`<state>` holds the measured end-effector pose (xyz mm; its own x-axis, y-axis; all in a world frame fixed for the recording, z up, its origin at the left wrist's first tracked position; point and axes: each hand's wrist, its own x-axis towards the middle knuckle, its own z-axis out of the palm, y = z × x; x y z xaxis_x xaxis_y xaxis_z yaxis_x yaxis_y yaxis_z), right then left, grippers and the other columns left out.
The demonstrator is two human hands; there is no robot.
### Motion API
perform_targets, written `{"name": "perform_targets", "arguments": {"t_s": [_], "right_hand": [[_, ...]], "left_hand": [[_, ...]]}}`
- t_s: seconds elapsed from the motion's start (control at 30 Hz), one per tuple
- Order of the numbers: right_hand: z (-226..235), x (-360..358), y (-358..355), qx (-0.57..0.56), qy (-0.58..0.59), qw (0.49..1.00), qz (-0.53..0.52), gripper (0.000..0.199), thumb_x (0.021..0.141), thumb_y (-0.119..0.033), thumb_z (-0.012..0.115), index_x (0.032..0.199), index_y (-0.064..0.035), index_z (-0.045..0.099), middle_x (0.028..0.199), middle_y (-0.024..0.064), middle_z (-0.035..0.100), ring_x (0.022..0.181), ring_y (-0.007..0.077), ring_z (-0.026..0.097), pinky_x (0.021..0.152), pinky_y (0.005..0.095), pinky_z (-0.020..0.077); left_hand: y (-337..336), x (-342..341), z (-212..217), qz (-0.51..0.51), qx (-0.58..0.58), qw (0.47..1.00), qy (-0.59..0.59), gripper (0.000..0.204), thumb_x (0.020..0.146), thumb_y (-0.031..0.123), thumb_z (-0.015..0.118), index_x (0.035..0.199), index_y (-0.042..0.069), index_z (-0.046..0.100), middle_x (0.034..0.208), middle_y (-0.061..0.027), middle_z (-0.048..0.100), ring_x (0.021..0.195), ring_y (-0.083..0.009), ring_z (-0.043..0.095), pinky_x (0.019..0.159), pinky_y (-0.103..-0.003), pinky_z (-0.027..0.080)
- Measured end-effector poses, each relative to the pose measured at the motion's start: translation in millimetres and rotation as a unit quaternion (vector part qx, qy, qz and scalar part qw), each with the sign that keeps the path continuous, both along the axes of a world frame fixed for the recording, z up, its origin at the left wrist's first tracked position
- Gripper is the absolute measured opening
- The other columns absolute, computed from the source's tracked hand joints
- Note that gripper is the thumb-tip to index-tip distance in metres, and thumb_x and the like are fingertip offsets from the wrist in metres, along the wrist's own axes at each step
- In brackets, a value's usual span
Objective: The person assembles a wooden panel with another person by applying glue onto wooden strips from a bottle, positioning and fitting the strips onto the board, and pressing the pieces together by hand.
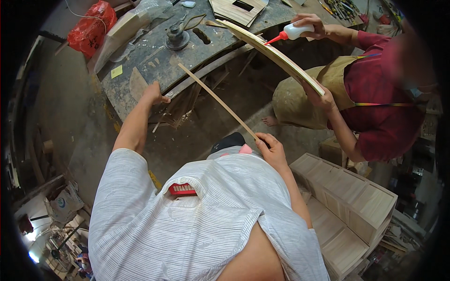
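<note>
My right hand is closed round the lower end of a long, thin wooden strip. The strip slants up and to the left, its far end near the edge of the workbench. My left hand rests at the bench's near edge with fingers apart and nothing visible in it. Just beside it on the bench lies a flat, rounded wooden piece. Across from me, a co-worker's hand tips a white glue bottle with a red nozzle against the edge of a wooden panel, steadied by that person's other hand.
A yellow note, a dark round tool and a red plastic bag are at the left of the bench. Panels with a rectangular hole lie at the back. A wooden drawer-like cabinet stands at my right.
</note>
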<state>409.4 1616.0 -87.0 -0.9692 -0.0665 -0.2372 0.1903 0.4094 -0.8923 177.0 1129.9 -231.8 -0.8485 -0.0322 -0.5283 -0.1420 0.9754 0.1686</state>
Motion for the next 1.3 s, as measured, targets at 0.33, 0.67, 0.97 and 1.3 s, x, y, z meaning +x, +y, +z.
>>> {"name": "perform_targets", "arguments": {"t_s": [0.33,0.67,0.97,1.3], "right_hand": [[2.1,-6.1,-0.2,-0.011,-0.017,1.0,0.0,0.023,0.099,-0.011,0.067,0.118,0.0014,0.071,0.097,0.0103,0.07,0.086,0.0191,0.066,0.078,0.0306,0.0516],[-3.0,-8.9,2.8,-0.001,-0.013,1.0,0.016,0.023,0.099,-0.011,0.067,0.119,0.0007,0.071,0.098,0.0111,0.07,0.086,0.0202,0.067,0.079,0.0307,0.0522],[5.3,-14.5,-1.1,-0.009,-0.016,1.0,0.016,0.023,0.1,-0.012,0.067,0.118,0.001,0.072,0.096,0.0101,0.069,0.084,0.0183,0.067,0.077,0.0299,0.0519],[9.0,-22.6,-1.8,0.009,-0.007,1.0,0.02,0.023,0.099,-0.012,0.067,0.118,0.0008,0.072,0.098,0.0109,0.071,0.086,0.0201,0.067,0.079,0.0317,0.0519]], "left_hand": [[-1.5,-1.9,-3.3,-0.004,-0.01,1.0,0.0,0.1,0.063,0.046,0.1,0.131,-0.007,0.049,0.126,-0.0323,0.066,0.122,-0.0476,0.062,0.101,-0.05,0.051],[2.3,-2.4,-0.2,0.002,-0.009,1.0,-0.005,0.101,0.062,0.045,0.101,0.131,-0.006,0.049,0.127,-0.0318,0.065,0.123,-0.0475,0.062,0.102,-0.05,0.051],[-0.8,-1.2,-2.9,0.004,-0.017,1.0,0.0,0.102,0.06,0.047,0.101,0.131,-0.005,0.05,0.127,-0.0311,0.066,0.123,-0.0474,0.062,0.103,-0.049,0.051],[1.5,0.3,4.0,0.02,-0.016,1.0,0.001,0.099,0.061,0.044,0.101,0.131,-0.005,0.052,0.127,-0.0302,0.066,0.122,-0.0471,0.063,0.102,-0.049,0.052]]}}
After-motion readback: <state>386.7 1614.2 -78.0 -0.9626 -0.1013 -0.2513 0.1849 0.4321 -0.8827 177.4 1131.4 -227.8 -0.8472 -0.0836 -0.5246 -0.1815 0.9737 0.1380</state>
